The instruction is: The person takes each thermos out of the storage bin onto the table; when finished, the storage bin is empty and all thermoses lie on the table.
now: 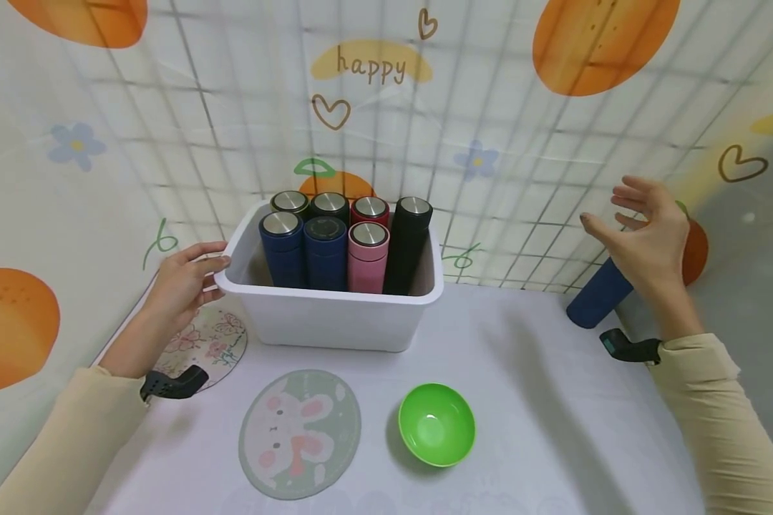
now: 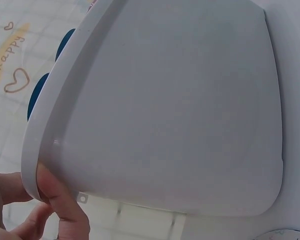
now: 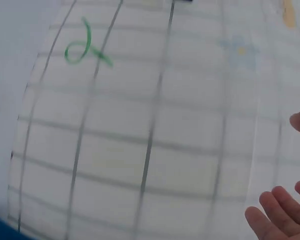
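A white plastic storage bin [image 1: 335,318] stands upright on the table, with several vacuum flasks inside: blue, black, red and a pink flask [image 1: 368,261]. My left hand [image 1: 179,286] pinches the bin's left rim; in the left wrist view its thumb and fingers lie on both sides of the rim. Far to the right, my right hand [image 1: 653,247] is raised with spread fingers and holds nothing. Behind and below it, a blue flask [image 1: 595,297] stands at the table's back right, its upper part hidden by the hand.
A green bowl [image 1: 436,425] sits in front of the bin. Left of the bowl lies a round rabbit mat [image 1: 299,436]. A round floral mat [image 1: 222,347] is partly under my left forearm. A wire grid covered by a printed sheet [image 1: 496,107] rises behind.
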Motion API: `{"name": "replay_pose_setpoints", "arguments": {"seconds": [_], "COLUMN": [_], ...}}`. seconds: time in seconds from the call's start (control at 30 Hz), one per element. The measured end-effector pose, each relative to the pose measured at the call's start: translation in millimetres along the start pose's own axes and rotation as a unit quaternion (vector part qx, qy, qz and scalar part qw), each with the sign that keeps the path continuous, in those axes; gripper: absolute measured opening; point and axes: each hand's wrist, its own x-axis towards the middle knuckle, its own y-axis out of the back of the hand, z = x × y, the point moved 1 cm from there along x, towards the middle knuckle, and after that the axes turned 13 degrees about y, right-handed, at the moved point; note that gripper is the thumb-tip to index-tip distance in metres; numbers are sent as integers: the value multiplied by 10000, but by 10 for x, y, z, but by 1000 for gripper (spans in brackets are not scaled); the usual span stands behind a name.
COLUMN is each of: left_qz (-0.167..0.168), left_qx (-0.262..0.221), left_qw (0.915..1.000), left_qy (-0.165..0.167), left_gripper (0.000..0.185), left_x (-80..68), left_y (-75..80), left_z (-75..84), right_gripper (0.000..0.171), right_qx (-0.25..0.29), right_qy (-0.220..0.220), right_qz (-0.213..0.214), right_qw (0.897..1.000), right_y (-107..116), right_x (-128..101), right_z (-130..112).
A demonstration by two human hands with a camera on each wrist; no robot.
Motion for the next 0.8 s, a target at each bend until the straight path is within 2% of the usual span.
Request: {"name": "replay_pose_setpoints", "arguments": {"seconds": [0.2,0.37,0.8], "left_qz": [-17,-43,76], "left_qx": [-54,-80,88], "left_qw": [10000,10000,9999], "left_qy": [20,-4,-121], "left_gripper": [43,40,41], "left_x": [1,-2,-6], "left_y": [4,6,2], "left_z": [-4,-2,-22], "right_gripper": [65,66,65], "right_qx": [499,757,1079], "right_qy": [417,709,709], "right_qz": [-359,-650,-1251], "right_qw": [9972,9925,9837], "right_y": [-240,-445,-842], "right_x": [-36,-45,-58], "right_z": [-262,-367,-574]}}
